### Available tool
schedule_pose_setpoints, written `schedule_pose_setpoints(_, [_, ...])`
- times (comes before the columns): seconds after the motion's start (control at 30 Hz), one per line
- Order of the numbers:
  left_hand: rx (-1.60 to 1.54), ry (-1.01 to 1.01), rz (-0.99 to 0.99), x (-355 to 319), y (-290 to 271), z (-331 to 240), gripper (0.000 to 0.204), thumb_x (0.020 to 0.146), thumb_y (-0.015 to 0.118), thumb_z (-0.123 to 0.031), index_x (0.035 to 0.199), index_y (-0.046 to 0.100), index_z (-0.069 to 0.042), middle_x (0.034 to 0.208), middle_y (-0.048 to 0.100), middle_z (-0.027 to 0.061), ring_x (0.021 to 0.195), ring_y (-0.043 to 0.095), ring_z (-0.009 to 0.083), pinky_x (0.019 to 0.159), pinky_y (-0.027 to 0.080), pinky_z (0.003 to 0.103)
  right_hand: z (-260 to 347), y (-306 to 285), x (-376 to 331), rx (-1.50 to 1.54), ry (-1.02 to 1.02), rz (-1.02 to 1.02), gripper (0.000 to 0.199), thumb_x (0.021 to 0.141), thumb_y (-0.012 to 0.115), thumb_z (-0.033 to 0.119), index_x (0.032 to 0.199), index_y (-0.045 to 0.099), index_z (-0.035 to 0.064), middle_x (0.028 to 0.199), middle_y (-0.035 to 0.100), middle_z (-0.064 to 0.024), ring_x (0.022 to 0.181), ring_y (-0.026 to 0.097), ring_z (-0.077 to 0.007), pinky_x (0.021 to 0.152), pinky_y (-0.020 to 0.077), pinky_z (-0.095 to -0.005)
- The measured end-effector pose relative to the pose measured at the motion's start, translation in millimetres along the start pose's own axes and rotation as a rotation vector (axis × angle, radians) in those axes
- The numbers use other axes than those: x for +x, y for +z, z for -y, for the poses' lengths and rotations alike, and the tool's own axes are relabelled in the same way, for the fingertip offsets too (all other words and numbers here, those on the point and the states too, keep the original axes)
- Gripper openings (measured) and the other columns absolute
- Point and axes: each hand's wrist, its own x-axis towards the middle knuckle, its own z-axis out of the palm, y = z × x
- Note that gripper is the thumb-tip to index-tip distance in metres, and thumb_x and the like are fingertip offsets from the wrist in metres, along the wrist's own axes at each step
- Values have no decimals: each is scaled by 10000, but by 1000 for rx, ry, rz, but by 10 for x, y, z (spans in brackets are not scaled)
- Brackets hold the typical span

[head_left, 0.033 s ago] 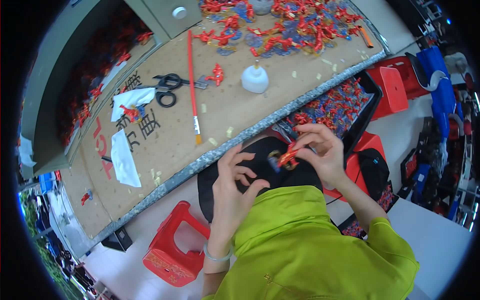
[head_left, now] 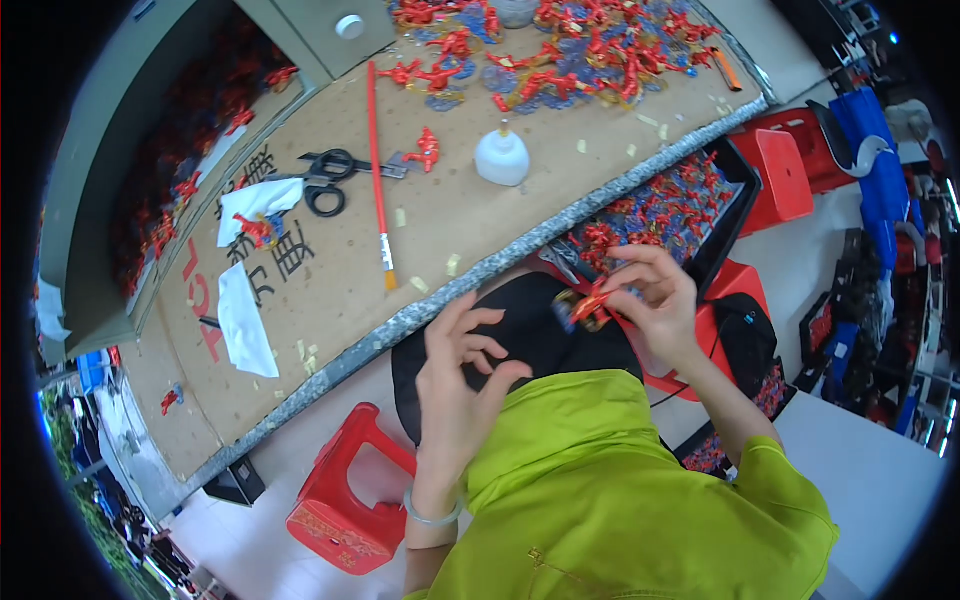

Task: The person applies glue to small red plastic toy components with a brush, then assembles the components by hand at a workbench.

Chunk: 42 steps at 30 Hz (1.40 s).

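My right hand pinches a small red figurine with gold and bluish parts between thumb and fingers. It is held in the air over my lap, in front of the black tray of similar red and blue pieces. To the left, my left hand is raised with its fingers curved and apart, holding nothing. A pale bangle circles that wrist. Both hands are just off the near table edge, above a dark round surface.
On the table lie a pile of red figurines, a white bottle, a red-handled brush, black scissors, a single figurine, white cloths and an orange cutter. Red stools stand beside me.
My right hand has shifted slightly right with the figurine still in its pinch. My left hand has drifted a little left, its fingers still apart. The view has shifted slightly.
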Motion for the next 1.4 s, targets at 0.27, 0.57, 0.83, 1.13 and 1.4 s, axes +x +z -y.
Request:
schedule_pose_setpoints(0.27, [-1066, 557, -314, -168, -179, -935, 776, 825, 630, -123, 1409, 140, 17, 1475, 63, 212, 1352, 180, 326, 680, 513, 265, -1257, -1864, 369, -354, 14, -606, 406, 783, 698, 53, 1145, 533, -25, 787, 649, -46, 733, 610, -107, 671, 489, -228])
schedule_pose_setpoints(0.57, [-1405, 653, 155, -32, 170, -1237, 863, 736, 499, 20, 1446, 20, -89, 1478, -13, 197, 1345, 110, 323, 681, 535, 267, -1632, -2072, 2030, -1041, 169, -856, 461, 706, 686, 430, 978, 678, 57, 916, 666, -209, 882, 639, -374, 787, 505, -442])
schedule_pose_setpoints(0.83, [-1364, 607, 204, 36, 484, -1269, 857, 740, 505, -9, 1446, 24, -87, 1477, -13, 205, 1345, 111, 330, 709, 512, 287, -1880, -2311, 2268, -1173, -27, -759, 466, 758, 600, 414, 1072, 633, 71, 1017, 633, -230, 958, 604, -406, 812, 495, -458])
schedule_pose_setpoints(1.13, [-1218, 672, 145, -178, 266, -1252, 852, 745, 512, -42, 1445, 28, -85, 1476, -14, 215, 1345, 111, 339, 740, 486, 309, -1874, -2182, 1718, -853, -38, -890, 475, 746, 679, 382, 1043, 636, 13, 879, 692, -152, 850, 655, -305, 789, 490, -364])
schedule_pose_setpoints(1.4, [-1153, 740, 109, -458, 151, -1298, 849, 749, 518, -71, 1445, 32, -83, 1475, -15, 224, 1344, 111, 346, 768, 463, 328, -1579, -1963, 938, -461, -11, -844, 467, 810, 678, 254, 1160, 546, -26, 869, 707, -74, 829, 662, -141, 746, 473, -236])
